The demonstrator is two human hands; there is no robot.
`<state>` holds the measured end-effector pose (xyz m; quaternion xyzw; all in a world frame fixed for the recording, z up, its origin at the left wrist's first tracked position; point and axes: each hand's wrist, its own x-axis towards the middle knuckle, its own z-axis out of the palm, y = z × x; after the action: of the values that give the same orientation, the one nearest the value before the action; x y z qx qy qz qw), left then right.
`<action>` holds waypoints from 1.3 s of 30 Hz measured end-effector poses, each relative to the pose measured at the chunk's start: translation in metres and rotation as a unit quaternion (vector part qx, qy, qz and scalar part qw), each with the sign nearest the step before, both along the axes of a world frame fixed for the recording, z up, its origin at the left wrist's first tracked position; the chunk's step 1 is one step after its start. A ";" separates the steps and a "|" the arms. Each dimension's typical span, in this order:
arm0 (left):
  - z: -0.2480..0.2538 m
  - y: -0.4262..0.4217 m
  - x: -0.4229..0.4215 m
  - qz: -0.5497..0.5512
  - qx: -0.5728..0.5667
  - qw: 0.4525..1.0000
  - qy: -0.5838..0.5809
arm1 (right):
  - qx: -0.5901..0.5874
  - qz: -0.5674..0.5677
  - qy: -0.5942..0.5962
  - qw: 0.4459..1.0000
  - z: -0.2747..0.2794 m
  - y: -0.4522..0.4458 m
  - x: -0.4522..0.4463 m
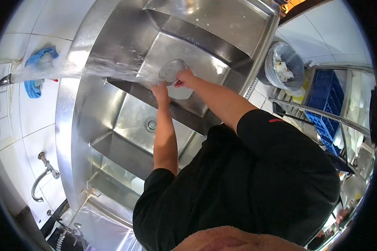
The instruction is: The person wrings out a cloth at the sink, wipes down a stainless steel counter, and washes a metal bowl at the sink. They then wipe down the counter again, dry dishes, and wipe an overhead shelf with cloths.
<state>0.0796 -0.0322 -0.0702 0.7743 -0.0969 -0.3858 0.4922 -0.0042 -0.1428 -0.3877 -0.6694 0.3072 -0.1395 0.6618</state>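
Both hands are over the upper basin of a steel sink (218, 48). My left hand (160, 91) and my right hand (185, 78) hold the near edge of a shiny round metal piece (171, 70), its exact shape blurred by water. A stream of water runs from the spout (5, 80) on the wall across to this piece and splashes near my left hand. Below my hands a white round item (181, 91) lies in the basin.
A middle basin with a drain (151, 124) is nearer me, then a third basin. A lined bin (291, 62) stands right, beside blue crates (322, 98) on a rack. A blue cloth (33, 88) and a tap (40, 184) are on the left wall.
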 end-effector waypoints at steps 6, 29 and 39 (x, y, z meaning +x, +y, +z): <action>-0.090 -0.004 -0.014 0.124 -0.131 0.865 0.469 | -0.042 0.075 0.231 0.969 0.145 0.006 -0.051; -0.093 -0.011 -0.071 0.084 -0.129 0.907 0.393 | 0.006 -0.309 0.390 0.867 0.247 -0.017 -0.119; -0.042 -0.003 -0.072 0.097 -0.192 0.851 0.479 | -0.191 0.146 0.399 0.885 0.253 -0.033 -0.132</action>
<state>0.0075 -0.0348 -0.1124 0.3892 0.1541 -0.6326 0.6516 -0.1367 -0.1758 -0.1346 -0.8196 0.4112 0.1820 0.3550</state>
